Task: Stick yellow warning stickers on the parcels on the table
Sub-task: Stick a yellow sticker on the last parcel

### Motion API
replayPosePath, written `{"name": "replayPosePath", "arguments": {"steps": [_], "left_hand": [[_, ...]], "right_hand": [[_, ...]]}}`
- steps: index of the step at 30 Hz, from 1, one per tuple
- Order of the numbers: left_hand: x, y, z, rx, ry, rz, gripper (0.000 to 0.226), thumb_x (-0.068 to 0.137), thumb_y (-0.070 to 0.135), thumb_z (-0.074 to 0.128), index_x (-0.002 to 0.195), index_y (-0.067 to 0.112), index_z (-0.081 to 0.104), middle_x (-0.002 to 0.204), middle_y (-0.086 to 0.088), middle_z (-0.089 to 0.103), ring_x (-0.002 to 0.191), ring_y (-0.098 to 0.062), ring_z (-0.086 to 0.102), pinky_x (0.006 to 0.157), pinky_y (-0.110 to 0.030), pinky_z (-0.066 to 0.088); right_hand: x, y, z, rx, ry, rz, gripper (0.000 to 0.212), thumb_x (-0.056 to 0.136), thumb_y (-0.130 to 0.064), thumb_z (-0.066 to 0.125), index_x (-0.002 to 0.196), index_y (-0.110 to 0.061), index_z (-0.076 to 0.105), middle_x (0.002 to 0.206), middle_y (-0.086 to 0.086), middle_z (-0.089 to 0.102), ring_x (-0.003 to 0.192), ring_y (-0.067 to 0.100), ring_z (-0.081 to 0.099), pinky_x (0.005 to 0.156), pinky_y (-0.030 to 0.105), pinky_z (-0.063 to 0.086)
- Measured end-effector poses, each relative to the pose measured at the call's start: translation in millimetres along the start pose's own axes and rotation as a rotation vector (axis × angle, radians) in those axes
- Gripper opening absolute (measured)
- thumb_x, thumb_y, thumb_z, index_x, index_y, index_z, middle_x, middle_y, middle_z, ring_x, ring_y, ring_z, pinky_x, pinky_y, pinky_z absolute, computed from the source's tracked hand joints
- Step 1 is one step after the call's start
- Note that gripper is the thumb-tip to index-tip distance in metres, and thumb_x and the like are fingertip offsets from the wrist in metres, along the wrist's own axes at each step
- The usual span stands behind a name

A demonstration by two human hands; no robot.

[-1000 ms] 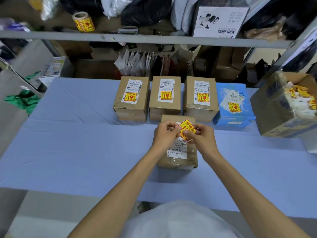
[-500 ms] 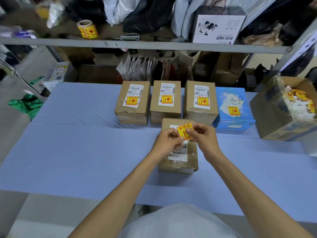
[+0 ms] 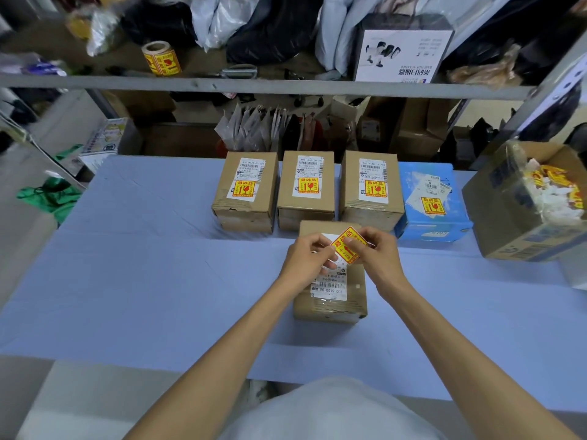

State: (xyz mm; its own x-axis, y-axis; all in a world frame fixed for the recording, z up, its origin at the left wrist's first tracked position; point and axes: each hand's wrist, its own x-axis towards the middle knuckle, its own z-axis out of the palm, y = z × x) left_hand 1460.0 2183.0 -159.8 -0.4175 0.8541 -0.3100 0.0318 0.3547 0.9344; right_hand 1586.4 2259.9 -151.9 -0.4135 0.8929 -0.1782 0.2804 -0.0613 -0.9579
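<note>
On the counter (image 3: 158, 281), nearest the person, lies a brown parcel (image 3: 330, 304), label up, with no yellow mark on it yet. Just above its far end the left hand (image 3: 305, 262) and right hand (image 3: 378, 257) hold one sticker (image 3: 347, 245), tilted like a diamond. The fingers (image 3: 322, 255) of each hand pinch an opposite side. It looks thin, limp and tacky, and likely to curl or cling to skin. It is best held by the corners, then smoothed onto the stiff cardboard. Behind stands a row (image 3: 306, 185) of four stickered parcels. At the right is a carton (image 3: 508, 223) of scraps, and on the shelf (image 3: 286, 85) a roll (image 3: 162, 60).
</note>
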Motion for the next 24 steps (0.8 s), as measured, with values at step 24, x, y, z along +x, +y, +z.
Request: {"name": "replayPosePath", "arguments": {"steps": [24], "left_hand": [[4.0,-1.8,-5.8,-0.027,-0.081,-0.034,0.007,0.091,0.021,0.062,0.09,0.017,0.067,0.077,0.004,0.07,0.066,-0.004,0.067,0.06,-0.018,0.053]], "right_hand": [[3.1,5.4,-6.5,0.028,0.013,0.06,0.006,0.087,-0.015,0.068,0.09,-0.02,0.067,0.088,0.0,0.07,0.084,0.017,0.068,0.066,0.025,0.053]]}}
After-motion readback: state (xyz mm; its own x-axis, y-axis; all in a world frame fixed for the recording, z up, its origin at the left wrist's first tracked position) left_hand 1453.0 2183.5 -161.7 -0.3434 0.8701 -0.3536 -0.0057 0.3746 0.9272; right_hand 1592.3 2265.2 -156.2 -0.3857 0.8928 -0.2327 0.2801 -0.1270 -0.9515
